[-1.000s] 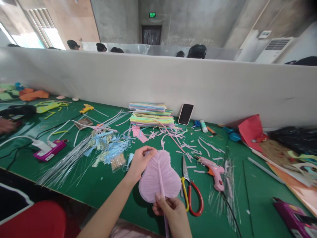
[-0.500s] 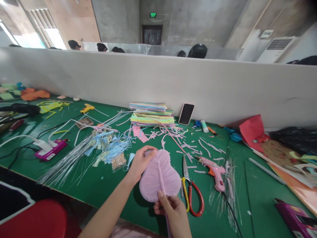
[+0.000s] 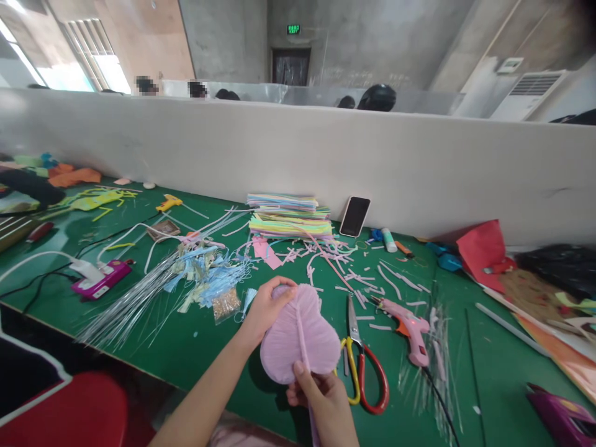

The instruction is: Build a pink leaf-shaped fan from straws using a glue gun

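A lilac-pink fuzzy leaf (image 3: 319, 344), built of pipe cleaners with a raised strip down its middle, is held up over the green table. My left hand (image 3: 272, 304) grips its upper left edge, thumb on the front face. At the lower end, my right hand (image 3: 321, 397) pinches the middle strip between thumb and fingers, and a stem hangs below it. Just right of the leaf lie scissors (image 3: 356, 354) with one red and one yellow handle. A pink glue gun (image 3: 410, 326) rests farther right. Fingers behind the leaf are hidden.
Behind the leaf are bundled pastel pipe cleaners (image 3: 291, 217), cut scraps and a phone (image 3: 355, 216) leaning on the white partition (image 3: 298, 149). Wires (image 3: 135, 298), blue tassels (image 3: 209, 273) and a purple power strip (image 3: 102, 279) lie left. Another person's dark sleeve (image 3: 28, 186) shows far left.
The view has shifted slightly, so the table items appear a little farther right. Both hands keep their hold on the leaf, with hardly any movement.
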Demonstrator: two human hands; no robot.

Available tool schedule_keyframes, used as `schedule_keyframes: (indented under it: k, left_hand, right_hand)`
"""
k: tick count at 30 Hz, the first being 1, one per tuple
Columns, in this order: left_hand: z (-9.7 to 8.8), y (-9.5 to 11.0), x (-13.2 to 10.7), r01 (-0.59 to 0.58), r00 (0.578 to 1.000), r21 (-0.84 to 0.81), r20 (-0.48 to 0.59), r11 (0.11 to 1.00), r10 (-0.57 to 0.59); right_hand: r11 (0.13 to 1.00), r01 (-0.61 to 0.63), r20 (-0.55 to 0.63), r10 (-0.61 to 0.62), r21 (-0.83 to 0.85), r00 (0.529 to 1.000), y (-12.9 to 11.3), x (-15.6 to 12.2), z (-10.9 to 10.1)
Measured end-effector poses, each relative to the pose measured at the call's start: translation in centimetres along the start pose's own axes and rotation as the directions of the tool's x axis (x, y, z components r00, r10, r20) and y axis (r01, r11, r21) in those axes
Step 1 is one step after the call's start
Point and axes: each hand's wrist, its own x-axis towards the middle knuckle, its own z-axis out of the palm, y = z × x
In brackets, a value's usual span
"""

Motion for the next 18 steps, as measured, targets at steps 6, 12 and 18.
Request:
schedule_keyframes:
  k: [6,12,18]
  left_hand:
    - [-0.05,0.03,0.06,-0.018,1.000,0.022,-0.004,1.000,0.018]
    - [0.13,0.02,-0.10,-0.027,1.000,0.029,-0.008,0.999,0.027]
    - [-0.03,0.08,-0.11,-0.047,0.999,0.038,-0.021,0.998,0.048]
  right_hand:
    - [1.000,-0.004,-0.032,0.003,-0.018,0.999,-0.26,-0.40,0.61]
    - [1.000,-0.012,-0.019,0.012,-0.009,1.000,-0.24,-0.46,0.39]
    - [0.999,-0.009,-0.010,0.009,-0.032,1.000,-0.47,-0.32,0.29]
